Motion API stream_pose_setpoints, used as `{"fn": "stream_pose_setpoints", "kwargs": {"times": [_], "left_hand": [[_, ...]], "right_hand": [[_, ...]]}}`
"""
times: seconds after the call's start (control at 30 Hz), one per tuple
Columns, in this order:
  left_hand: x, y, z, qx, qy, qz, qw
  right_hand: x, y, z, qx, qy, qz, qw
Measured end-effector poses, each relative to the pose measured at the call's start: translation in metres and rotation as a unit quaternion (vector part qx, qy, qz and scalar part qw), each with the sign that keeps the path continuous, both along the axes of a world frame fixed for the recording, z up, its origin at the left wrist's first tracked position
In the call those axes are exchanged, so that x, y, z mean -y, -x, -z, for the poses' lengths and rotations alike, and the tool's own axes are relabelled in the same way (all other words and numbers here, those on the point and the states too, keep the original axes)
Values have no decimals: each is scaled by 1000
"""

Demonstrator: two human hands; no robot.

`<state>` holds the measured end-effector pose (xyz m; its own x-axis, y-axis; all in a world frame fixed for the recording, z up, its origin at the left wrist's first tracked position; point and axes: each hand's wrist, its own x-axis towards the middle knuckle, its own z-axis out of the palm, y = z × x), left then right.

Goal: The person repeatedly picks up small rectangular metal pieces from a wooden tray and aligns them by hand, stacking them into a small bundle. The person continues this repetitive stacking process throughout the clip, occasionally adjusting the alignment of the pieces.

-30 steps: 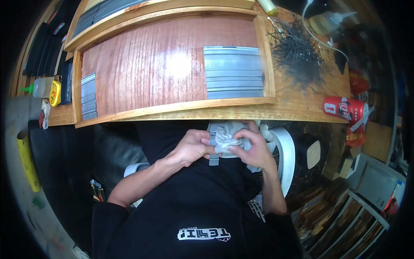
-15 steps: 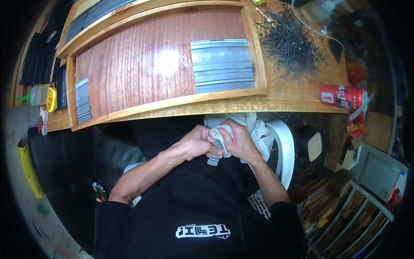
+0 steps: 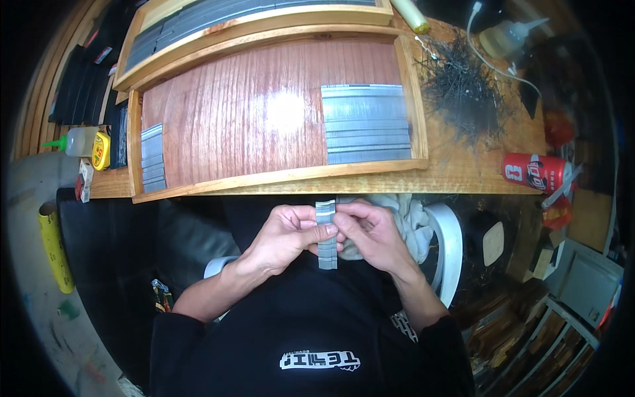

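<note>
Just below the bench edge, a narrow grey strip with several thin cross lines stands lengthwise between my hands. My left hand grips it from the left, thumb lying across its face. From the right, my right hand pinches its edge near the upper half with thumb and fingers. Some fingertips are hidden behind the strip. A whitish cloth hangs beyond my right hand, apart from it. Ahead lies a shallow wooden tray with a block of similar grey strips at its right and a smaller group at its left.
Another wooden tray of dark strips lies behind. On the bench's right are a pile of thin black pieces, a squeeze bottle and a red can. A yellow tape measure sits at the left. A white curved chair arm stands by my right forearm.
The whitish cloth, bunched around the grey strip in both hands before, is out of my grip. The strip is now uncovered and held by both hands. The whole view has shifted slightly.
</note>
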<state>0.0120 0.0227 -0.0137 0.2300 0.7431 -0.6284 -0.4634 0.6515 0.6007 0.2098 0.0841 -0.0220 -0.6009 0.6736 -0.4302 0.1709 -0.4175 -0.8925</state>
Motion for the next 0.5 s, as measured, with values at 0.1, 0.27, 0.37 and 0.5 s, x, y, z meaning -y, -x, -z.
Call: {"fn": "stream_pose_setpoints", "kwargs": {"times": [0.1, 0.27, 0.37, 0.5], "left_hand": [[-10, 7, -1, -18, -36, 5, 999], [0, 1, 5, -99, -182, -32, 978], [9, 13, -31, -360, -380, 84, 848], [-19, 21, -56, -339, -567, -13, 750]], "right_hand": [[-3, 15, -2, -70, 101, 69, 990], [3, 27, -16, 72, -69, 58, 993], [2, 20, -54, 10, -321, 15, 947], [-19, 27, -89, -77, -477, -3, 876]]}}
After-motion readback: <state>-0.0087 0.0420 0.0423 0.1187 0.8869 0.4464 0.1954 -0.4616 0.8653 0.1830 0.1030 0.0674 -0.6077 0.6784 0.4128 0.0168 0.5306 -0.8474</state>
